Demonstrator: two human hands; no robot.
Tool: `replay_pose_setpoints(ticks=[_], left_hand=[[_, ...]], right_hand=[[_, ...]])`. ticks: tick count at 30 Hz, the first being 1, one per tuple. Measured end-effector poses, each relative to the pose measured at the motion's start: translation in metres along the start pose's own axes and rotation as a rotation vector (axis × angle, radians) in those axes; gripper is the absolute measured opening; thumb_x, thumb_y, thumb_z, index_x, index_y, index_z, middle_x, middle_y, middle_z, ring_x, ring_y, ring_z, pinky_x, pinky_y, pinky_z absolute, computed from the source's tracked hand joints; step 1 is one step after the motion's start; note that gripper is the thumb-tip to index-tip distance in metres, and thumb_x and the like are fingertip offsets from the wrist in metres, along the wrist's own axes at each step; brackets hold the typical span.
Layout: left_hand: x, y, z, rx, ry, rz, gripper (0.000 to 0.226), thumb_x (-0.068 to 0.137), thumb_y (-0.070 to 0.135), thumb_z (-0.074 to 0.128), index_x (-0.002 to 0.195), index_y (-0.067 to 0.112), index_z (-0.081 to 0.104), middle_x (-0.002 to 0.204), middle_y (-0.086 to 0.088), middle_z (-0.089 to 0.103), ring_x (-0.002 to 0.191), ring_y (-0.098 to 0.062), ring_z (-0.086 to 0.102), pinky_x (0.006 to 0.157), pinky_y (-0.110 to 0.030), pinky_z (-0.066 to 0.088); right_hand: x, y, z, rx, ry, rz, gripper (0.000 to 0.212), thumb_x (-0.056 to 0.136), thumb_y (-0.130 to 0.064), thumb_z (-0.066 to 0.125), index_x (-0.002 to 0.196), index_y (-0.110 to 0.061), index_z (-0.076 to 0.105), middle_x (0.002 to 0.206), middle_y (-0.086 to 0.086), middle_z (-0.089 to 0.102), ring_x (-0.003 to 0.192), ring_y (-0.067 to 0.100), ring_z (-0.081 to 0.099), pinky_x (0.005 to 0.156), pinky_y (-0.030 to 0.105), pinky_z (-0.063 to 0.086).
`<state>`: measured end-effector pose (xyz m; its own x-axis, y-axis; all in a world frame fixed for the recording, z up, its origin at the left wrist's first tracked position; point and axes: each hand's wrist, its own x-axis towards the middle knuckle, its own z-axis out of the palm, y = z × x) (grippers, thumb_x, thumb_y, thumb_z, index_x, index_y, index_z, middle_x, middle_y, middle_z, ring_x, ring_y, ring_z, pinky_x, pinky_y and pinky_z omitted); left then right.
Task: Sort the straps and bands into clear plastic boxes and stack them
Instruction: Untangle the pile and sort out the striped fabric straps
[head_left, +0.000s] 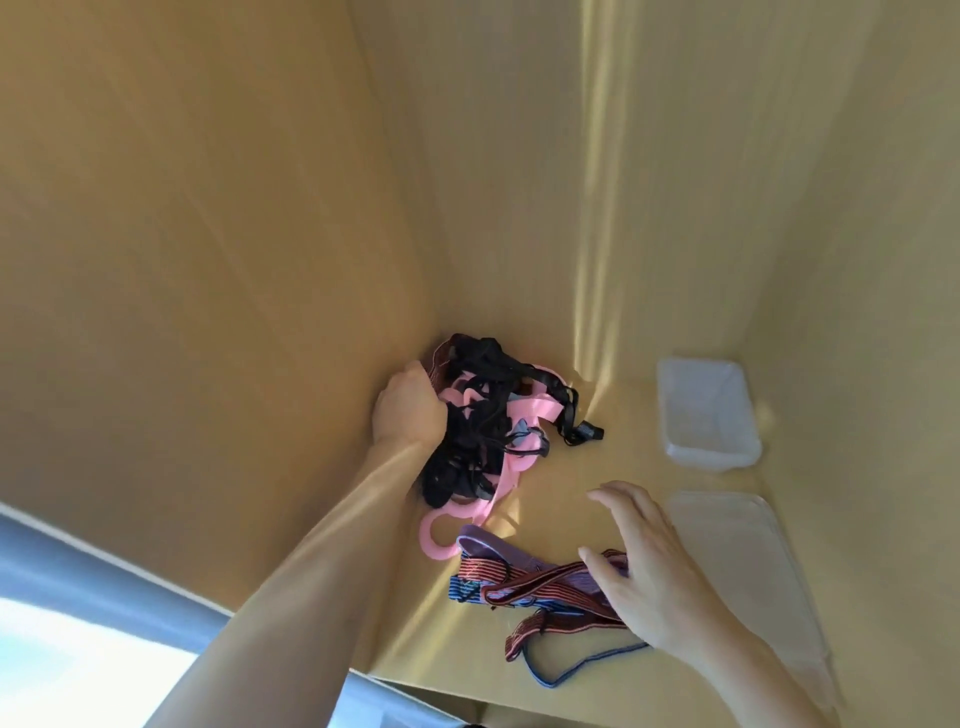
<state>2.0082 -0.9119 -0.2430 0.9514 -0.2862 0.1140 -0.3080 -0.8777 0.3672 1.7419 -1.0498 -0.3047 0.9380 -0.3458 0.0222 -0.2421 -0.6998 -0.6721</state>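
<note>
While the tangle of black and pink straps (483, 421) is gripped in the curled left hand (408, 410), seemingly for separating, the right hand (639, 566) is spread open over the striped bands (540, 587), the clear box (706, 415) lying beyond its fingertips.

Tangle of straps (488, 415) left on the shelf (597, 467), open box (706, 413) right, lid (748, 577) before it.

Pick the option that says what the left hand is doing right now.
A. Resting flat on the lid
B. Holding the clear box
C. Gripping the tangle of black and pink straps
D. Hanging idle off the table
C: the left hand has its fingers curled into the tangle of black and pink straps, far from the clear box and the lid.
</note>
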Motion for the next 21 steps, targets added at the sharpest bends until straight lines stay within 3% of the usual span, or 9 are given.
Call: replay_pose_setpoints(ticks=[3,6,8,11,16,21], left_hand=[[0.014,0.017,-0.027,-0.2,0.149,-0.02,0.025,0.091,0.004,0.053,0.111,0.004,0.067,0.111,-0.018,0.07,0.104,-0.039,0.064,0.09,-0.041,0.05],[0.029,0.034,-0.049,-0.507,0.137,-0.075,0.017,0.098,0.007,0.053,0.107,0.009,0.067,0.108,-0.015,0.072,0.101,-0.031,0.07,0.097,-0.041,0.055],[0.034,0.046,-0.061,-0.728,0.095,-0.118,0.012,0.101,0.007,0.052,0.104,0.013,0.062,0.099,-0.009,0.071,0.091,-0.022,0.074,0.091,-0.039,0.059],[0.039,0.062,-0.078,-0.97,0.087,-0.107,0.012,0.103,0.004,0.05,0.104,0.012,0.059,0.096,-0.004,0.066,0.079,-0.008,0.072,0.073,-0.018,0.059],[0.052,0.085,-0.106,-1.176,0.023,-0.024,0.013,0.104,0.001,0.047,0.115,0.002,0.054,0.104,-0.008,0.062,0.087,-0.015,0.071,0.082,-0.023,0.06],[0.057,0.097,-0.135,-1.342,-0.005,0.078,0.01,0.103,0.0,0.049,0.102,0.007,0.056,0.099,-0.006,0.065,0.092,-0.018,0.074,0.087,-0.027,0.059]], right_hand=[[0.011,-0.002,-0.009,0.048,0.058,-0.017,0.045,0.098,-0.03,0.059,0.141,-0.026,0.044,0.139,-0.018,0.034,0.133,0.003,0.037,0.111,0.024,0.032],[0.023,-0.004,-0.016,0.093,0.091,-0.032,0.041,0.099,-0.028,0.06,0.138,-0.026,0.046,0.135,-0.019,0.037,0.131,0.001,0.039,0.108,0.019,0.031],[0.032,-0.006,-0.02,0.137,0.11,-0.035,0.04,0.098,-0.028,0.06,0.137,-0.028,0.047,0.134,-0.021,0.037,0.13,-0.002,0.04,0.106,0.022,0.037],[0.043,-0.012,-0.026,0.177,0.139,-0.032,0.04,0.098,-0.027,0.06,0.136,-0.031,0.048,0.129,-0.025,0.038,0.124,-0.009,0.04,0.098,0.032,0.05],[0.054,-0.016,-0.034,0.225,0.17,-0.054,0.038,0.097,-0.026,0.061,0.133,-0.035,0.05,0.124,-0.035,0.038,0.123,-0.014,0.041,0.097,0.021,0.044],[0.063,-0.014,-0.043,0.266,0.193,-0.043,0.034,0.098,-0.024,0.061,0.128,-0.036,0.052,0.125,-0.03,0.044,0.122,-0.014,0.042,0.094,0.007,0.034]])
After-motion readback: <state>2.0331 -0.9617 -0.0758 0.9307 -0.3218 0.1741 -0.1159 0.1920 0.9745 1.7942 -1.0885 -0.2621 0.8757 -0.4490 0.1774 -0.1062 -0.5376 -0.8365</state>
